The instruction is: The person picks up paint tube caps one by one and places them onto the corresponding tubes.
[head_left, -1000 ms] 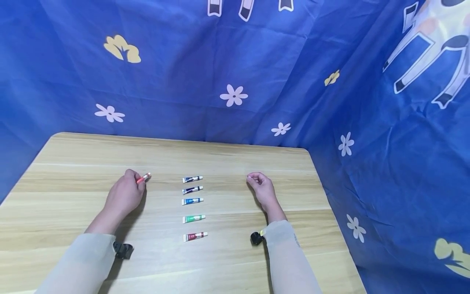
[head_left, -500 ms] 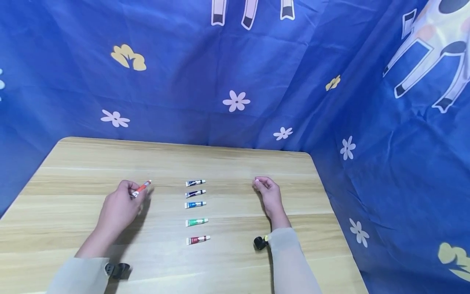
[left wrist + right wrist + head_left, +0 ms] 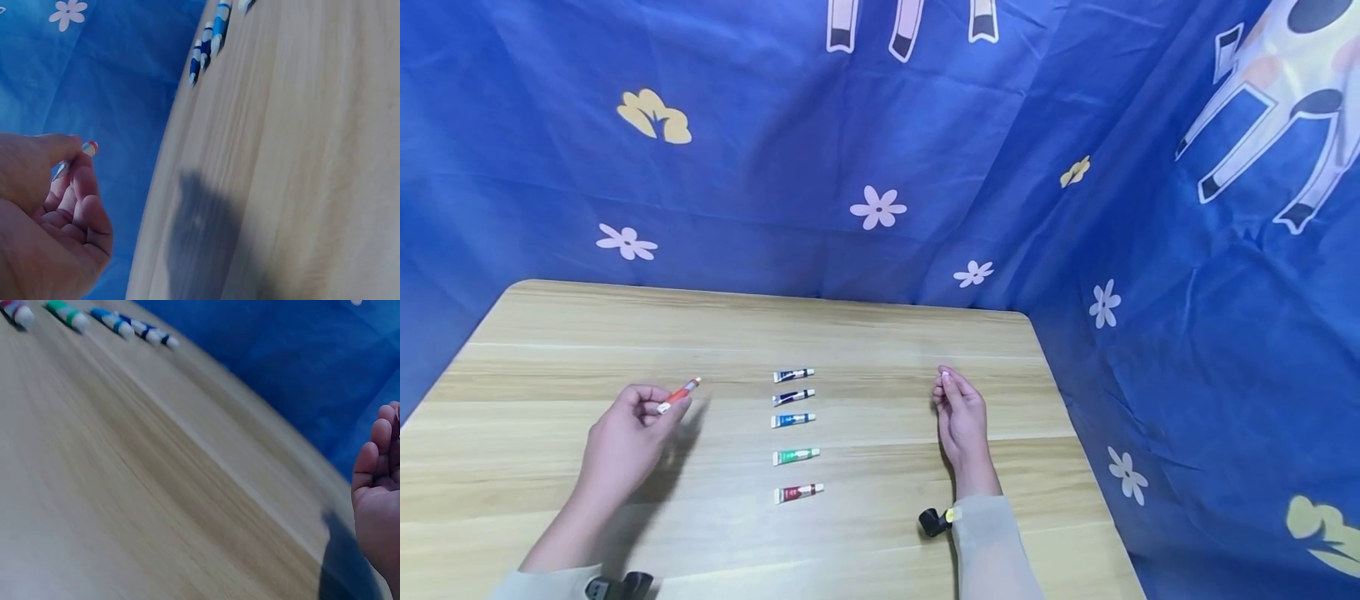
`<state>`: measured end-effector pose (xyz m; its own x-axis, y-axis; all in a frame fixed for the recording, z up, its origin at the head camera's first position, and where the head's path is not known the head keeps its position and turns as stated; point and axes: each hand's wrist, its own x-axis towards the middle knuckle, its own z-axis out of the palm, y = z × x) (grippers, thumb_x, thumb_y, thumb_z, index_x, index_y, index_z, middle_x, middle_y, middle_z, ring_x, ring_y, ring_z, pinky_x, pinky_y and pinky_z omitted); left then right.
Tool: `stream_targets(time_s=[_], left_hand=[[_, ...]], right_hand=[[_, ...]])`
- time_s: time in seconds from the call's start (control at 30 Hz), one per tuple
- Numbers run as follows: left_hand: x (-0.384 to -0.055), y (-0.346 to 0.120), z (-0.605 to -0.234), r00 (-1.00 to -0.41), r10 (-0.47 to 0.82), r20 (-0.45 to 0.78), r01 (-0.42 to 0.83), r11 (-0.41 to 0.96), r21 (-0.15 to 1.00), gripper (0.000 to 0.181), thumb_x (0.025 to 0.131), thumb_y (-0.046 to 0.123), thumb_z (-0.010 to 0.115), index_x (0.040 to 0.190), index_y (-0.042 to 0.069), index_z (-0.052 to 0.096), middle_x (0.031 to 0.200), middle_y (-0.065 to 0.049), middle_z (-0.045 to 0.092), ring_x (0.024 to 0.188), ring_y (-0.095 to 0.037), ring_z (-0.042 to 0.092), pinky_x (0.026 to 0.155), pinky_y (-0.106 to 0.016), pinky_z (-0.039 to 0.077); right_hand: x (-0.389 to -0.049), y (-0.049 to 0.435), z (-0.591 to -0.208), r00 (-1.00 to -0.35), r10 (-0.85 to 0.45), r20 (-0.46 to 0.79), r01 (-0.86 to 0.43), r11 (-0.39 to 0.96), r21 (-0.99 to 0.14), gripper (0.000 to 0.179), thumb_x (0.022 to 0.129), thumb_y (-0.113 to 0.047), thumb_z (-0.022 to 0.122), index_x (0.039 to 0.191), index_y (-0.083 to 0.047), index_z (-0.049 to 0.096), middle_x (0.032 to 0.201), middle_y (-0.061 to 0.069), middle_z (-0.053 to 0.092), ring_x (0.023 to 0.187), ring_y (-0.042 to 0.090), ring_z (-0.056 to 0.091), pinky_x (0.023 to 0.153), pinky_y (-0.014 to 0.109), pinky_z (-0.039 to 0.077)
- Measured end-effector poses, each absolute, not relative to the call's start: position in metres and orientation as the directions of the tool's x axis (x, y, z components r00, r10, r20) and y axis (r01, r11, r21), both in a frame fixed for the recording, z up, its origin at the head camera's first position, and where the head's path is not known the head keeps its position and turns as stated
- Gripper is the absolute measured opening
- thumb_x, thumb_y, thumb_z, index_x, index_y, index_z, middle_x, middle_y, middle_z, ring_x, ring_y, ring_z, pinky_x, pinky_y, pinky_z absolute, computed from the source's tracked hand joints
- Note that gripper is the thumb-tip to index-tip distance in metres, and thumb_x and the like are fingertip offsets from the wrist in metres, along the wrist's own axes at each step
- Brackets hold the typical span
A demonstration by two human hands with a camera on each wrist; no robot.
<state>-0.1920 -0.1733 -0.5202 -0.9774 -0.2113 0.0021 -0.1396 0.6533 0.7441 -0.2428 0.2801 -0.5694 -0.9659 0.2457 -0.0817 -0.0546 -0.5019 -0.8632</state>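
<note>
An orange-red paint tube [image 3: 679, 395] is pinched between the thumb and fingers of my left hand [image 3: 621, 446], raised over the left part of the table. Its narrow end points away and to the right; in the left wrist view only its end [image 3: 90, 148] and a bit of its body show past the thumb. My right hand [image 3: 968, 421], over the right side, pinches a small white cap-like piece [image 3: 944, 375] at its fingertips. The right wrist view catches only the edge of that hand [image 3: 377, 481], with curled fingers.
Between the hands, paint tubes lie in a column on the wooden table [image 3: 880, 533]: dark blue [image 3: 793, 376], purple-blue [image 3: 793, 397], blue [image 3: 793, 421], green [image 3: 796, 457] and dark red [image 3: 799, 493]. A blue patterned cloth [image 3: 760, 167] rises behind the table and along its right side.
My left hand has drawn back toward me and left, lifting the orange-red tube, more of which now shows. My right hand has shifted right and turned, still pinching the white piece.
</note>
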Motion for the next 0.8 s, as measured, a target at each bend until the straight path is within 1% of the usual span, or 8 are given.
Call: stream_targets(time_s=[0.13, 0.27, 0.33, 0.5, 0.57, 0.7, 0.73, 0.8], left_hand=[[-0.185, -0.171, -0.516, -0.976, -0.218, -0.005, -0.149, 0.648, 0.747, 0.044, 0.106, 0.049, 0.069, 0.120, 0.008, 0.063, 0.097, -0.002, 0.075, 0.069, 0.005, 0.058, 0.062, -0.026, 0.043], [-0.179, -0.166, -0.513, -0.974, -0.227, -0.001, -0.151, 0.649, 0.746, 0.041, 0.105, 0.045, 0.071, 0.119, 0.007, 0.064, 0.094, -0.001, 0.076, 0.066, 0.004, 0.056, 0.060, -0.027, 0.043], [-0.175, -0.163, -0.511, -0.973, -0.230, -0.010, -0.160, 0.644, 0.748, 0.039, 0.106, 0.044, 0.070, 0.121, 0.008, 0.064, 0.092, 0.002, 0.075, 0.063, 0.000, 0.057, 0.059, -0.027, 0.044], [-0.165, -0.155, -0.509, -0.976, -0.209, -0.055, -0.171, 0.594, 0.786, 0.040, 0.109, 0.042, 0.065, 0.127, 0.007, 0.062, 0.089, 0.009, 0.068, 0.058, -0.007, 0.057, 0.056, -0.029, 0.046], [-0.161, -0.150, -0.509, -0.977, -0.197, -0.084, -0.182, 0.556, 0.811, 0.040, 0.111, 0.042, 0.061, 0.130, 0.006, 0.060, 0.091, 0.007, 0.067, 0.056, -0.010, 0.058, 0.054, -0.030, 0.048], [-0.155, -0.137, -0.509, -0.972, -0.183, -0.149, -0.221, 0.487, 0.845, 0.038, 0.113, 0.040, 0.057, 0.134, 0.007, 0.057, 0.091, 0.004, 0.063, 0.055, -0.016, 0.061, 0.051, -0.031, 0.051], [-0.154, -0.134, -0.510, -0.970, -0.179, -0.162, -0.229, 0.471, 0.852, 0.038, 0.113, 0.039, 0.057, 0.134, 0.007, 0.056, 0.092, 0.003, 0.063, 0.055, -0.017, 0.062, 0.051, -0.031, 0.052], [-0.151, -0.128, -0.510, -0.969, -0.180, -0.169, -0.235, 0.459, 0.857, 0.035, 0.113, 0.036, 0.058, 0.133, 0.008, 0.057, 0.093, 0.004, 0.063, 0.060, -0.012, 0.060, 0.053, -0.030, 0.050]], right_hand=[[-0.236, 0.275, -0.562, -0.965, 0.253, -0.073, -0.079, -0.543, -0.836, 0.016, 0.108, -0.005, 0.063, 0.114, -0.007, 0.078, 0.096, 0.002, 0.076, 0.084, 0.008, 0.068, 0.077, 0.018, 0.056], [-0.233, 0.271, -0.555, -0.960, 0.269, -0.081, -0.091, -0.572, -0.815, 0.018, 0.109, -0.004, 0.062, 0.110, -0.009, 0.079, 0.094, 0.002, 0.076, 0.084, 0.008, 0.068, 0.077, 0.018, 0.057], [-0.231, 0.269, -0.552, -0.956, 0.276, -0.098, -0.089, -0.593, -0.800, 0.020, 0.108, -0.003, 0.061, 0.109, -0.010, 0.080, 0.094, 0.001, 0.075, 0.083, 0.008, 0.067, 0.078, 0.017, 0.057], [-0.223, 0.261, -0.550, -0.961, 0.257, -0.103, -0.084, -0.624, -0.777, 0.024, 0.107, 0.001, 0.061, 0.108, -0.012, 0.081, 0.104, 0.001, 0.071, 0.088, 0.008, 0.066, 0.081, 0.016, 0.057], [-0.219, 0.258, -0.552, -0.967, 0.243, -0.079, -0.092, -0.621, -0.778, 0.025, 0.106, 0.002, 0.061, 0.108, -0.013, 0.081, 0.108, 0.001, 0.071, 0.090, 0.007, 0.067, 0.082, 0.016, 0.057], [-0.213, 0.252, -0.558, -0.976, 0.213, -0.037, -0.102, -0.603, -0.791, 0.026, 0.105, 0.005, 0.063, 0.107, -0.013, 0.082, 0.105, 0.000, 0.075, 0.089, 0.006, 0.071, 0.083, 0.016, 0.060], [-0.211, 0.251, -0.559, -0.979, 0.204, -0.029, -0.102, -0.601, -0.793, 0.026, 0.105, 0.005, 0.063, 0.106, -0.012, 0.083, 0.103, 0.000, 0.076, 0.089, 0.006, 0.072, 0.083, 0.016, 0.060], [-0.208, 0.247, -0.561, -0.982, 0.189, -0.022, -0.095, -0.585, -0.805, 0.026, 0.104, 0.006, 0.064, 0.105, -0.013, 0.083, 0.101, -0.001, 0.078, 0.088, 0.006, 0.073, 0.082, 0.016, 0.061]])
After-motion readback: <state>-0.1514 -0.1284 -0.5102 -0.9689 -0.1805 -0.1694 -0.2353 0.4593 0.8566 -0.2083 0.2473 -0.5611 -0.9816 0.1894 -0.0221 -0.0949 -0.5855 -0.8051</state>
